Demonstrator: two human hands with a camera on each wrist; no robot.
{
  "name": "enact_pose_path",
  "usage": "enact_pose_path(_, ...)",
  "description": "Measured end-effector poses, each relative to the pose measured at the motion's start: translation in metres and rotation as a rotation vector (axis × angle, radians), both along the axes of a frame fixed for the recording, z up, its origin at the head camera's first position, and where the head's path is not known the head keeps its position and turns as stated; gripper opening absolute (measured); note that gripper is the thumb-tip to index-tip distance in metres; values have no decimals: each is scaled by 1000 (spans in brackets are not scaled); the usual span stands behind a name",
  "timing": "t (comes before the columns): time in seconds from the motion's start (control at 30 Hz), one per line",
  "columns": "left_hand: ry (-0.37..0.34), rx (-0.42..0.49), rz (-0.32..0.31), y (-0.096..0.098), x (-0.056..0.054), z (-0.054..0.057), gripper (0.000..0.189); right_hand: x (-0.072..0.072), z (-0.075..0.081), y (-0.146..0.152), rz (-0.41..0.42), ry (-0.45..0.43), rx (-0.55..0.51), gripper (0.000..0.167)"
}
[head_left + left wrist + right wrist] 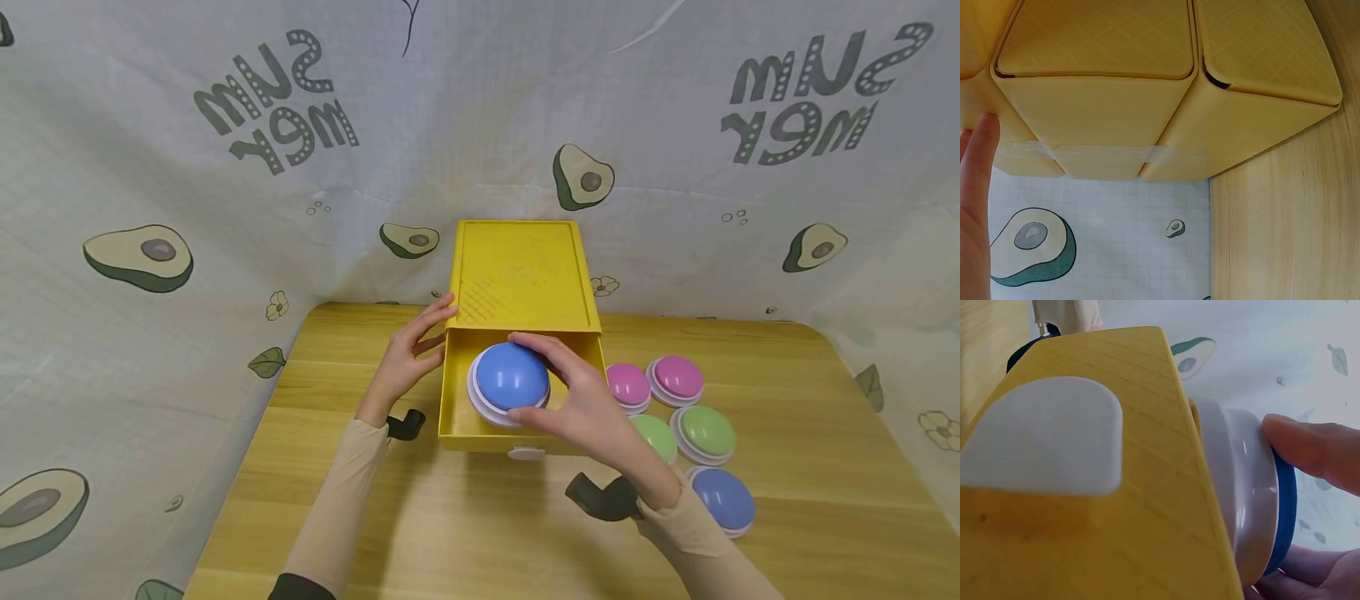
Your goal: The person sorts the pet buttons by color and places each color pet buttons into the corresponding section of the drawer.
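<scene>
My right hand (581, 404) grips a round push button with a blue dome (513, 377) and white base, thumb on the near side and fingers on the far side. The button is at the pulled-out top drawer (446, 400) of a yellow drawer box (525, 275). In the right wrist view, its white base (1250, 487) stands out past the drawer's edge, beside the white handle (1054, 437); whether it touches the drawer floor is hidden. My left hand (405, 358) rests with extended fingers against the box's left side; one finger (982, 150) shows in the left wrist view.
To the right of the box lie two pink buttons (678, 377), two green buttons (707, 432) and another blue button (723, 498) on the wooden table (465, 533). An avocado-print cloth (480, 108) hangs behind. Clear tape (1154, 154) runs across the yellow box.
</scene>
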State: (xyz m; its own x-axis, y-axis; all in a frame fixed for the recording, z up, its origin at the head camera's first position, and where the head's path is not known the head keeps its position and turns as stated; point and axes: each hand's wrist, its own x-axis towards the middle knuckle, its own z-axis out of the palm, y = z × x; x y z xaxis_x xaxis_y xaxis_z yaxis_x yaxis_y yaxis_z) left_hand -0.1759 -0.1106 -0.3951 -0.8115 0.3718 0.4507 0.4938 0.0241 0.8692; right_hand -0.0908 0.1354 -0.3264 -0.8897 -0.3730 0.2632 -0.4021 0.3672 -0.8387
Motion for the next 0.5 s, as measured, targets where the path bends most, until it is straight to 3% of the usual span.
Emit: enact_pose_path(0.5,-8,-1,-8,0,1,1,49,-8,4,-15,38,-12,134,74)
